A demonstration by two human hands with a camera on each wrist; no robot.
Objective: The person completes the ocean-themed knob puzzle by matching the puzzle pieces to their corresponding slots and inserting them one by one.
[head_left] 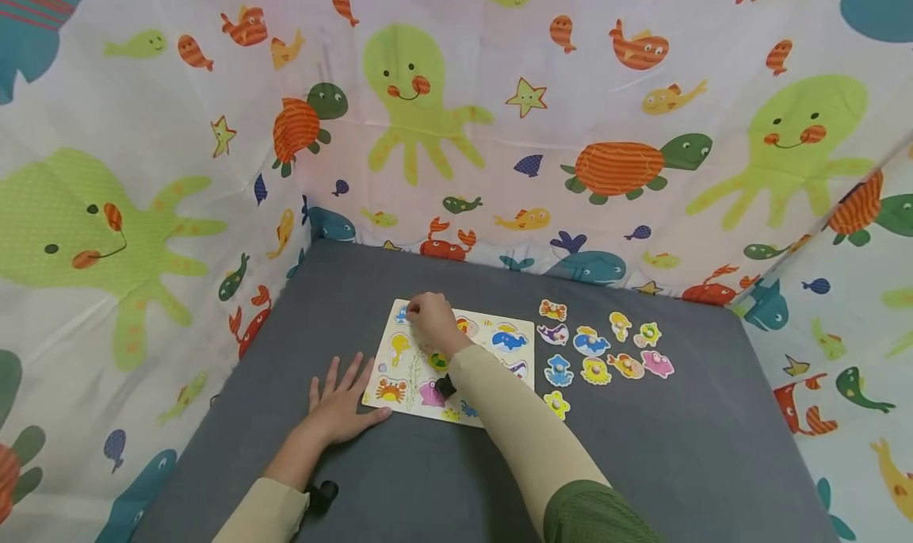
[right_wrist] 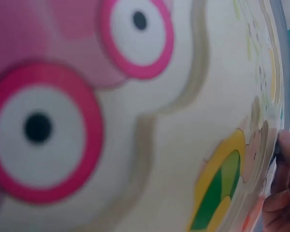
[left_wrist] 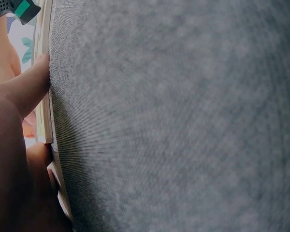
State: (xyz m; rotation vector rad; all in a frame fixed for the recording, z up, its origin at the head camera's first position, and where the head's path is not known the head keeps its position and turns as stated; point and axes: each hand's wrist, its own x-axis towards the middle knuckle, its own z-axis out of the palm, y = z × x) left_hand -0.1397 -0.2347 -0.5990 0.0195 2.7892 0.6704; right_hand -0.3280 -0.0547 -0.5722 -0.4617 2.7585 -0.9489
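Green-and-beige sleeve point(head_left: 531, 436) near, left hand point(head_left: 342, 411) spread, touching puzzle board point(head_left: 419, 361), right hand point(head_left: 433, 319) pinching blue piece point(head_left: 401, 316) at far-left corner, animal pieces point(head_left: 595, 371) rightward on bench point(head_left: 713, 416).

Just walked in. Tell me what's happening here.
A person is working over a pale rectangular board printed with colourful sea creatures. The left hand lies spread on the dark grey table, thumb against the board's near edge. The right hand reaches to the board's far left corner; whether it holds anything is unclear. Ten flat, brightly coloured sea-creature pieces show beside the board's right edge.
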